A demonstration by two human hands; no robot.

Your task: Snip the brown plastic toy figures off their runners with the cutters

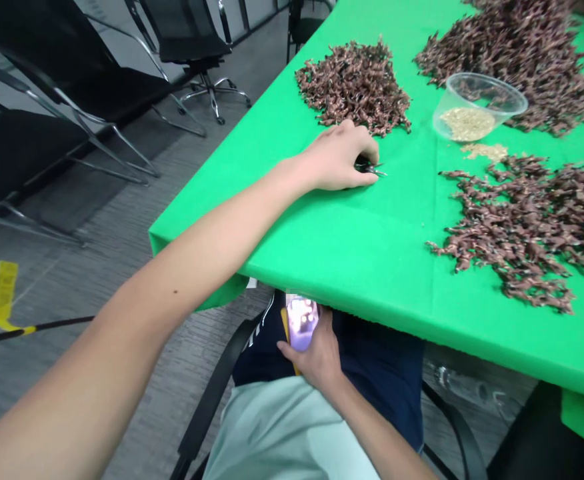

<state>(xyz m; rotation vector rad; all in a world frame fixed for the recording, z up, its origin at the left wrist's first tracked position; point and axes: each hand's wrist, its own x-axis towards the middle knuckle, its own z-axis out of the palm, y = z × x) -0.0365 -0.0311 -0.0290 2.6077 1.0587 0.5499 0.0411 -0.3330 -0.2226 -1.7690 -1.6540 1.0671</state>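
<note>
My left hand (pixel 347 157) rests on the green tablecloth with its fingers curled round a small metal tool (pixel 371 169). Thin pointed tips and a dark part of it show between thumb and fingers; the rest is hidden in the palm. Just beyond the knuckles lies a pile of small, twisted brown pieces (pixel 355 85). Down on my lap, under the table's edge, my right hand (pixel 321 350) is closed round a phone (pixel 302 323) with its screen lit.
A clear plastic tub (pixel 479 110) holds pale flakes, and some flakes (pixel 487 152) are spilled beside it. Further brown heaps (pixel 527 227) spread over the right and far right (pixel 517 53) of the green table (pixel 342 247). Black chairs (pixel 122 87) stand on the left.
</note>
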